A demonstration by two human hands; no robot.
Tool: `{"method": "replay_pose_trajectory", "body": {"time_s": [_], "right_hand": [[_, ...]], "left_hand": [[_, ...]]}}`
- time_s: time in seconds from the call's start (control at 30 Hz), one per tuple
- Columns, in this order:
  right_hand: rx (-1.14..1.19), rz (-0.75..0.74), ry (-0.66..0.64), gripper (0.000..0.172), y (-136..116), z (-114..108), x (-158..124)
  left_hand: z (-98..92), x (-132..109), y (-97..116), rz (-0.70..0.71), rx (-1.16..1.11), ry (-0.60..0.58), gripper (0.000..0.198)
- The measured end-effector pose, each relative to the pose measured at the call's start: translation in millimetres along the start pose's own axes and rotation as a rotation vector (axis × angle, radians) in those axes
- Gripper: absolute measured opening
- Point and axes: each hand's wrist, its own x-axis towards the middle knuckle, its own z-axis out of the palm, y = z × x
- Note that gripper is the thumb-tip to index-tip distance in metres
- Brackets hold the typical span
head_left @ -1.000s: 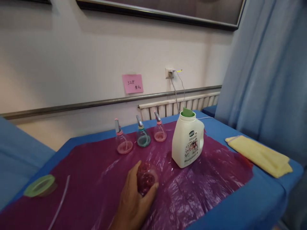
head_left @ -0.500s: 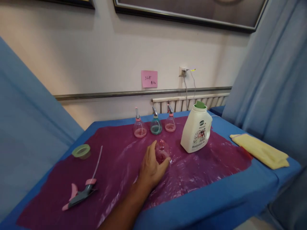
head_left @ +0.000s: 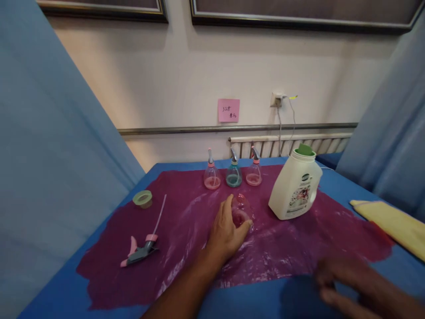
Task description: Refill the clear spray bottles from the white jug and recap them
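Left grip [head_left: 229,231] is clamped; right grip [head_left: 352,272], near right, is too blurred to tell. Purple sheet [head_left: 186,221] carries a white jug [head_left: 292,188] at right, the clear bottle [head_left: 241,212] clasped by the left grip at centre, a trigger sprayer [head_left: 142,251] at left.

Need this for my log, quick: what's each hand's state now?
Left hand: closed around the uncapped clear bottle.
Right hand: blurred, nothing visible in it; open or closed cannot be told.

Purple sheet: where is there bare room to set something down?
The purple sheet is bare between the spray nozzle and left hand, and between the white jug and yellow cloth. It is crowded around the clear bottle in that hand, with three spray bottles just behind.
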Motion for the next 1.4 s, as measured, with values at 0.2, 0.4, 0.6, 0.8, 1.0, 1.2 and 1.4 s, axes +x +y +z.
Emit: {"method": "replay_pose_trajectory", "body": {"time_s": [0.2,0.4,0.6,0.8,1.0,1.2,1.4], "right_hand": [[0.267,-0.391,0.363,0.011,-13.4,54.8,130.6],[0.328,-0.303,0.452,0.027,7.0,123.5,154.0],[0.382,-0.321,0.312,0.025,13.0,123.0,144.6],[0.445,-0.318,0.25,0.024,8.8,123.5,154.9],[0.457,-0.288,0.246,0.025,7.2,122.2,158.8],[0.48,-0.294,0.263,0.029,5.8,121.8,163.3],[0.489,-0.309,0.277,0.035,3.6,123.3,164.6]], "left_hand": [[-1.3,-3.0,-3.4,0.021,-0.01,0.03,0.091],[-4.8,-1.4,-4.3,-0.019,-0.031,0.036,0.083],[-6.3,2.3,-9.8,-0.004,-0.014,0.023,0.083],[-8.7,3.6,-22.6,0.077,0.042,-0.009,0.078],[-11.5,4.4,-18.2,0.046,0.097,-0.012,0.074],[-13.3,3.8,-16.4,-0.017,0.1,-0.031,0.074],[-11.7,8.6,-21.5,-0.054,0.133,0.011,0.082]]}}
